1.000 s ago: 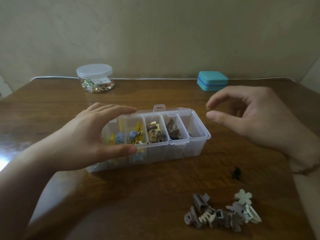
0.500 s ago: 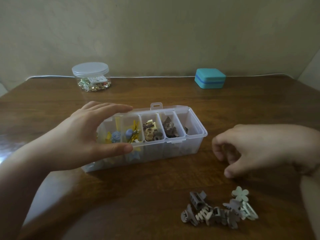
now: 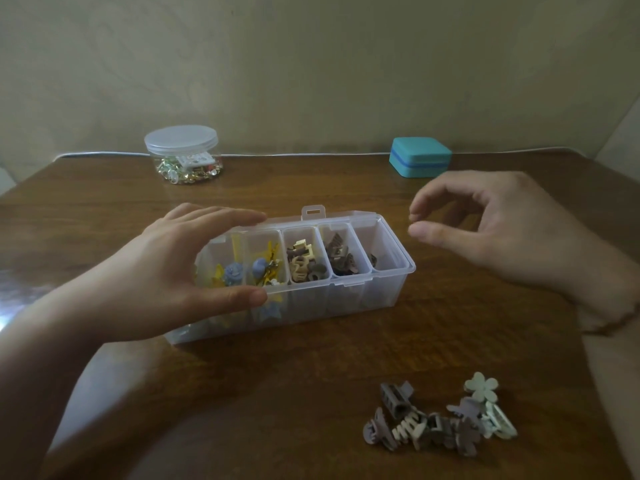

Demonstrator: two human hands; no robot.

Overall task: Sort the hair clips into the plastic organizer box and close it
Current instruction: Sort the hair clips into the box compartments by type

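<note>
A clear plastic organizer box (image 3: pixel 363 296) with its lid swung back lies mid-table. Its left compartments hold yellow and blue clips (image 3: pixel 235 271), the middle ones beige clips (image 3: pixel 301 265) and brown clips (image 3: pixel 341 258); the rightmost holds a small dark clip (image 3: pixel 372 260). My left hand (image 3: pixel 166 271) grips the box's left end, thumb on the front wall, fingers over the back rim. My right hand (image 3: pixel 502 230) hovers just right of the box, thumb and fingers slightly apart, nothing visible between them. A pile of grey and pale green clips (image 3: pixel 440 424) lies near the front right.
A lidded clear jar (image 3: pixel 183 154) of small shiny items stands at the back left. A teal case (image 3: pixel 420 161) sits at the back right. The wooden table (image 3: pixel 311 393) ends at a wall behind.
My right hand dropped onto the black clip on the table, then rose to the box's right end. That black clip is gone from the table. The left hand kept its hold.
</note>
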